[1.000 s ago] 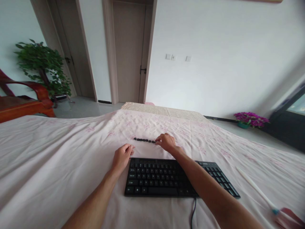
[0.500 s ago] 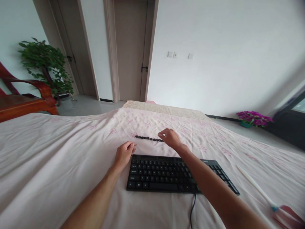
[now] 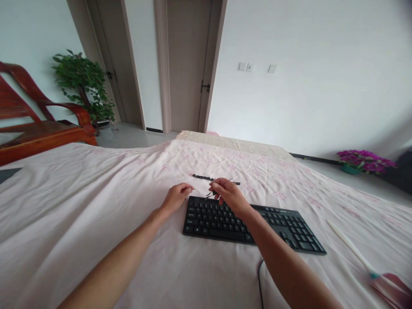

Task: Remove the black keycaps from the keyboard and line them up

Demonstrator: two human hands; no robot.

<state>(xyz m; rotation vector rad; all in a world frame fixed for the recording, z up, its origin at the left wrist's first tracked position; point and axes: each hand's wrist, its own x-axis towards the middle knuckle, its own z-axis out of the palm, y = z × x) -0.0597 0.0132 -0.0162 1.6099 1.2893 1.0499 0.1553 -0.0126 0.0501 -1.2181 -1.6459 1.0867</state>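
A black keyboard [image 3: 222,222] lies on the pink flowered cloth [image 3: 154,266], its cable running toward me. Beyond its back edge is a row of small black pieces [image 3: 202,177], partly covered by my right hand. My right hand [image 3: 229,194] is over the keyboard's back edge, its fingers pinching a small dark object with thin dark strands [image 3: 210,195]; its exact shape is too small to tell. Near the keyboard's back left corner is my left hand [image 3: 178,194], thumb and fingers pressed together; anything between them is too small to make out.
A white stick [image 3: 349,245] with a reddish flap lies to the right of the keyboard. Farther off stand a red wooden chair [image 3: 48,133], a leafy plant [image 3: 82,81] and purple flowers [image 3: 365,161]. A dark flat edge [image 3: 9,174] shows at far left.
My right hand has drawn back from the row to the keyboard's back edge with a small dark object in its fingers. The view has shifted left.
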